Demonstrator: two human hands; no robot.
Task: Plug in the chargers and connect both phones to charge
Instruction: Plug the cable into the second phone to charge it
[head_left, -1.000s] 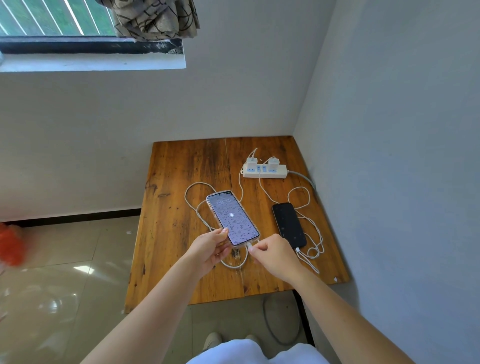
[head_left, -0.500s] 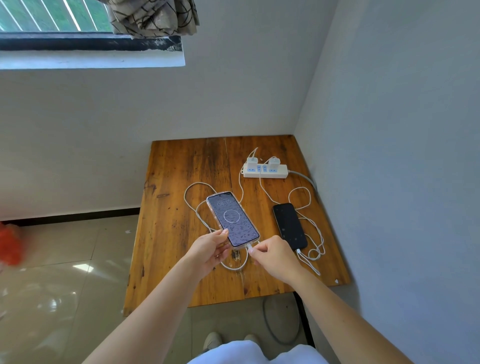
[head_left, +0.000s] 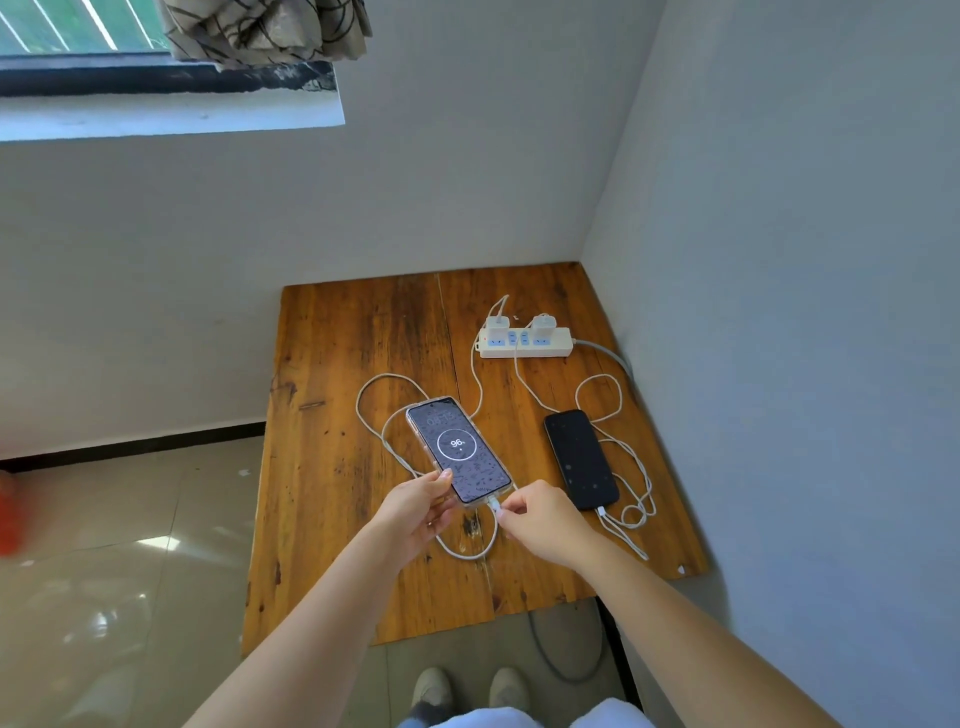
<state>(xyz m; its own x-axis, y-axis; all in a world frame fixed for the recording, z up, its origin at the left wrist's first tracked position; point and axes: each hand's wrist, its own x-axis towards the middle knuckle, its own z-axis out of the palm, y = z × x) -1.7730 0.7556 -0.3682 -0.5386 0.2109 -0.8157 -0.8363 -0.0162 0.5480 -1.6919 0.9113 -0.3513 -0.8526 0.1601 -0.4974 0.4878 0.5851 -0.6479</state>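
A phone in a clear case (head_left: 457, 448) lies on the wooden table (head_left: 332, 415), its screen lit with a ring and "96". My left hand (head_left: 415, 506) grips its near end. My right hand (head_left: 540, 519) pinches the white cable plug (head_left: 496, 505), which sits in the phone's bottom port. A black phone (head_left: 581, 458) with a dark screen lies to the right, a white cable (head_left: 631, 467) in its near end. Two white chargers (head_left: 497, 326) (head_left: 543, 325) stand plugged into the white power strip (head_left: 550, 347) at the back.
Walls close the table at the back and on the right. Loose loops of white cable lie left of the lit phone and right of the black one. The strip's grey cord (head_left: 605, 353) runs off the table's right edge. My shoes (head_left: 467, 686) are below the front edge.
The lit phone's screen went from a small dot to a ring, then to a ring showing 96. Both hands have kept their hold on the phone and the plug.
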